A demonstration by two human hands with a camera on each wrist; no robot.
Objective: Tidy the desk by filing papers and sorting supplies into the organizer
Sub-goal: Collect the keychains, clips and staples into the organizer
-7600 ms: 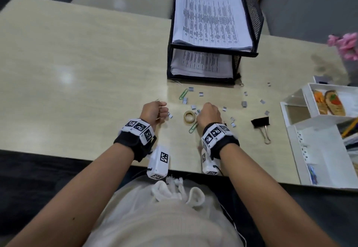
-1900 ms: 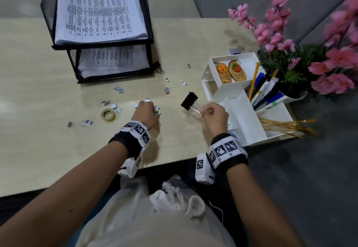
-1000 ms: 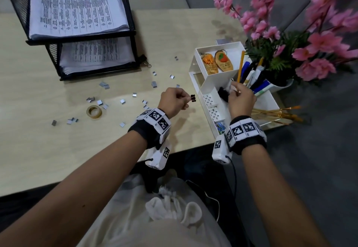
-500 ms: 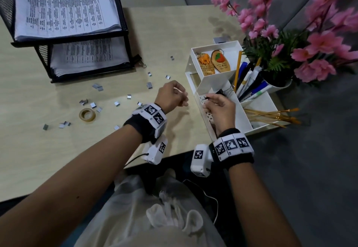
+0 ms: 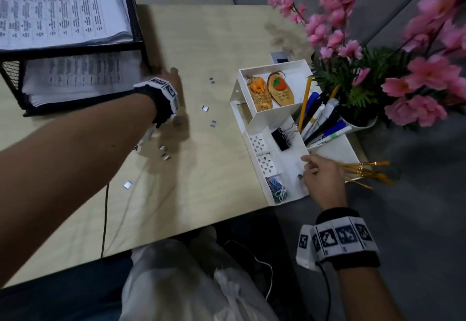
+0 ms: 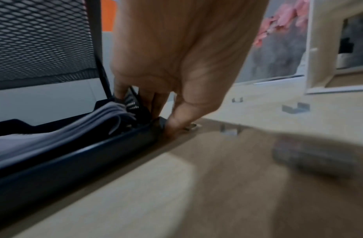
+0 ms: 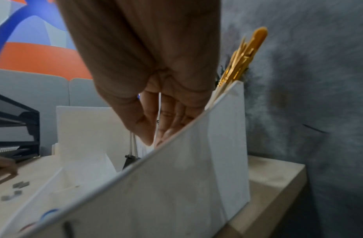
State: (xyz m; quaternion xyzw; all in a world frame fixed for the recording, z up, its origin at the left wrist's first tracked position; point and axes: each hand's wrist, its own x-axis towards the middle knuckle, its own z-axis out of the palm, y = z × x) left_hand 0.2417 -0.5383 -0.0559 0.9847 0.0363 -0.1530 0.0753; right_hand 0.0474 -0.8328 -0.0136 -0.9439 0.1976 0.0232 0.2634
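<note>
— Where do the big things sit on the desk (image 5: 222, 33)?
— Paper tray (image 5: 136, 18) far left, white organizer (image 5: 297, 196) right, black clip (image 5: 280, 138) in its middle slot.
— The hands?
— Left hand (image 6: 176, 67) pinches something small at the tray's near right corner. Right hand (image 5: 322, 182) hangs over the organizer, fingers loose, gripping nothing. Staples (image 5: 213, 123) lie between.

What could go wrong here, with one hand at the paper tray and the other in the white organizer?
The left hand pinches something small at the corner of the black paper tray; a tug could shift the tray or its papers. The left forearm hangs over loose staples and may sweep them off the desk. The right hand sits beside the gold brushes, which overhang the organizer and could be knocked out.
</note>
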